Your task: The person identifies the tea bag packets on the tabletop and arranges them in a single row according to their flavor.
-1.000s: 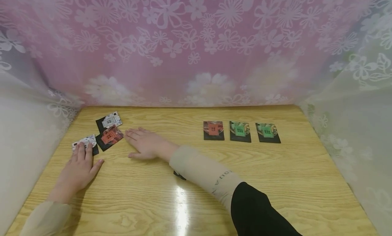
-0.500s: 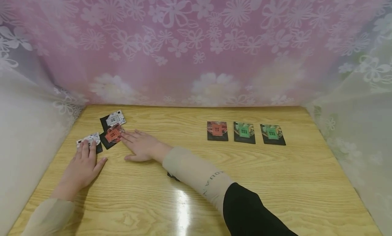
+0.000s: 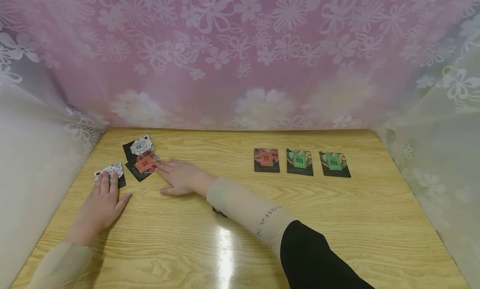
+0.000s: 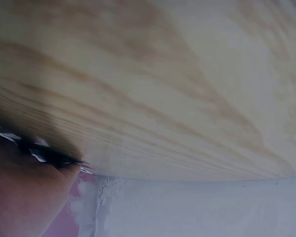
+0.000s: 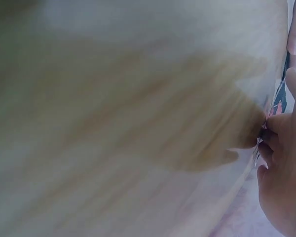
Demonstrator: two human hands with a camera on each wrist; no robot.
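Note:
My left hand (image 3: 100,203) lies with straight fingers on a white-and-black packet (image 3: 119,172) at the left of the table; in the left wrist view part of the hand (image 4: 27,192) shows at the lower left. A red-and-black packet (image 3: 142,164) lies tilted, touching or slightly overlapping another white-and-black packet (image 3: 138,147) behind it. My right hand (image 3: 181,177) reaches across, its extended fingertips on the red packet's right edge. The right wrist view shows the hand (image 5: 286,173) at the right border, fingers at a packet edge, with its shadow on the wood.
Farther right on the wooden table (image 3: 337,230), a red packet (image 3: 266,159) and two green packets, a nearer one (image 3: 299,162) and an outer one (image 3: 334,164), lie in a row. A dark object (image 3: 219,212) is mostly hidden under my right sleeve. Floral curtains (image 3: 240,59) enclose the table.
My right hand has moved left onto the red packet's edge, then back to the right, and the packet has slid slightly right with it. The left hand stays on its packet.

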